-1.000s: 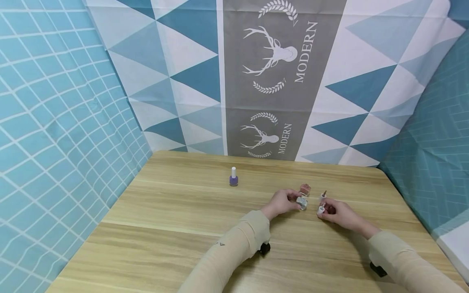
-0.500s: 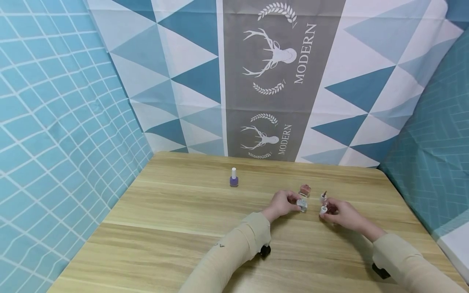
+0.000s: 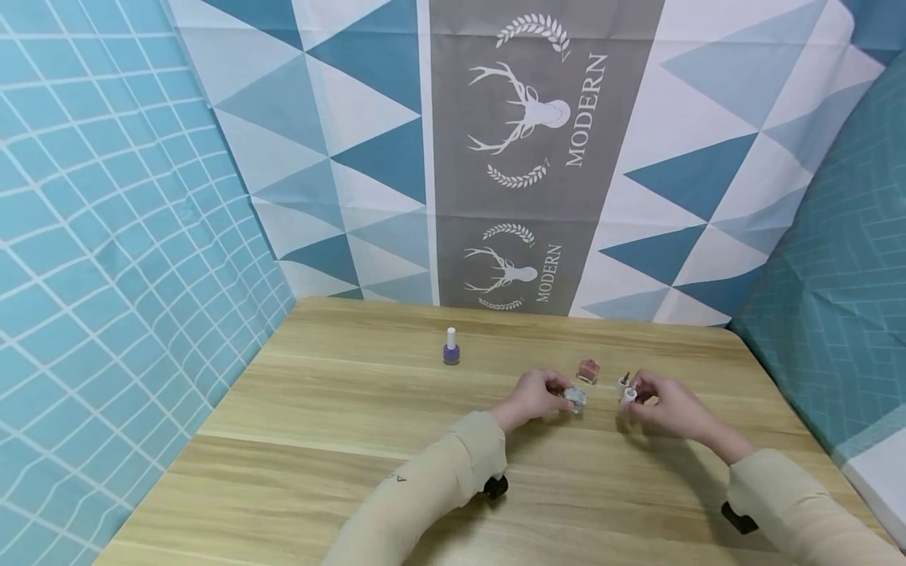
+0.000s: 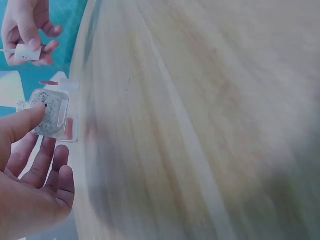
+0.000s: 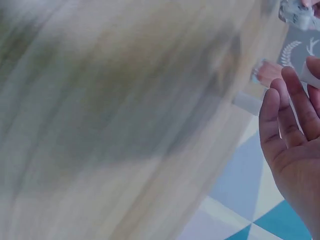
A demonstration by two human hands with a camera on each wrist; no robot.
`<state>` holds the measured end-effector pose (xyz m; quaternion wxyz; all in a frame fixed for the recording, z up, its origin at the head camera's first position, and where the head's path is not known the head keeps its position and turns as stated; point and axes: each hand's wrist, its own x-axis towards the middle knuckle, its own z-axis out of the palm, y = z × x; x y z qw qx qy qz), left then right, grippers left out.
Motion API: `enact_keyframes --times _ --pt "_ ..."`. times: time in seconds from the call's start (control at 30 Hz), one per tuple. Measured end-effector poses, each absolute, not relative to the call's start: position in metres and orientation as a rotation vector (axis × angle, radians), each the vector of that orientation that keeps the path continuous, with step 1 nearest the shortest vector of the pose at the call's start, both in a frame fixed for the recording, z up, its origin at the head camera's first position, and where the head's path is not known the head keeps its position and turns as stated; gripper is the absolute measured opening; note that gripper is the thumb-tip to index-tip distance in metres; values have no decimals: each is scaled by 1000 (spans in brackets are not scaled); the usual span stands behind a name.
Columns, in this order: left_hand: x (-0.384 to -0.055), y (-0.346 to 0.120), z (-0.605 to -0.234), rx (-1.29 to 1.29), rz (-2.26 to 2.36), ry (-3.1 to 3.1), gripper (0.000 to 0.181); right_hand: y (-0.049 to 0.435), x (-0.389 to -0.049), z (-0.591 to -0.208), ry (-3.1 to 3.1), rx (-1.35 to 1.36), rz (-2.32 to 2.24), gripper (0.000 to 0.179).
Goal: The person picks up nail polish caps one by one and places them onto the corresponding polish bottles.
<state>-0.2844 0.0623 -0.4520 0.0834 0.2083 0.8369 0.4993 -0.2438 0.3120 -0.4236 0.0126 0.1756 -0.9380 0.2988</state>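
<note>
My left hand (image 3: 534,395) pinches a small clear nail polish bottle (image 4: 52,112) with grey-white speckled polish, its fingertips and thumb on the sides. To its right, my right hand (image 3: 665,405) grips a white nail polish cap (image 4: 28,52) between thumb and fingers; a thin brush stem sticks out of it in the left wrist view. Behind the speckled bottle stands a pinkish-red nail polish bottle (image 3: 587,372) without a cap. Another white cap (image 5: 246,103) stands on the table close to my right fingers, its reddish brush pointing up in the head view.
A purple nail polish bottle (image 3: 451,353) with its white cap on stands farther left on the wooden table (image 3: 340,417). Patterned cloth (image 3: 382,157) hangs behind the table's back edge, and teal cloth (image 3: 828,291) hangs along the right side.
My right hand has moved slightly back and right with the cap, closer to the standing cap. My left hand has shifted a little left with the speckled bottle.
</note>
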Motion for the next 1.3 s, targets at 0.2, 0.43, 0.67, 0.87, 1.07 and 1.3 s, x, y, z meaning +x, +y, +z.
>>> enact_keyframes --times 0.2,0.43,0.67,0.87,1.07,1.3 --pt "-277 50 -448 627 1520 2468 21 314 -242 -413 -2919 532 954 18" --pt "-269 38 -440 634 1562 2443 23 313 -239 -397 -2889 508 979 19" --pt "-262 24 -431 660 1588 2454 26 303 -234 -380 -2856 508 1006 20" --pt "-254 13 -419 651 1609 2437 26 293 -231 -360 -2796 537 999 18" --pt "-245 2 -408 713 1615 2440 22 281 -224 -340 -2799 472 1025 23" --pt "-235 -11 -399 792 1635 2456 21 267 -216 -323 -2757 490 1108 24"
